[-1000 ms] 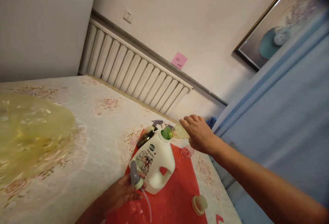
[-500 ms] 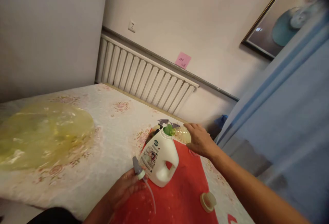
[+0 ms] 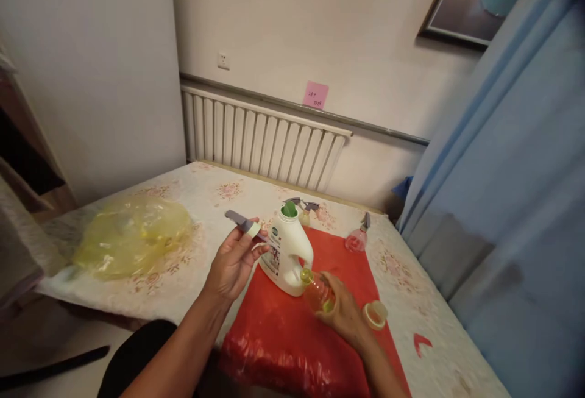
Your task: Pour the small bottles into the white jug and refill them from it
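In my left hand (image 3: 233, 264) is a grey spray trigger head (image 3: 242, 222) with a pale green collar, held between thumb and fingers. My right hand (image 3: 342, 312) is wrapped round a small clear plastic bottle (image 3: 315, 288), tilted with its yellowish neck toward the jug. Between the hands stands a white detergent jug (image 3: 297, 252), uncapped, with a green spout (image 3: 289, 209) at its mouth. Beneath the jug and the bottle lies a red plastic sheet (image 3: 292, 337). A pale round cap (image 3: 375, 314) sits right of my right hand.
A pink spray bottle (image 3: 356, 239) stands at the back right. Behind the jug, grey trigger heads (image 3: 302, 204) show, their bottles partly hidden. A yellow plastic bag (image 3: 132, 236) lies on the left of the floral tablecloth (image 3: 214, 203). A blue curtain (image 3: 493, 203) hangs at the right.
My right hand has come back from behind the jug, bringing the clear bottle to the jug's front right. The left hand has raised the spray trigger head. The view has levelled somewhat.
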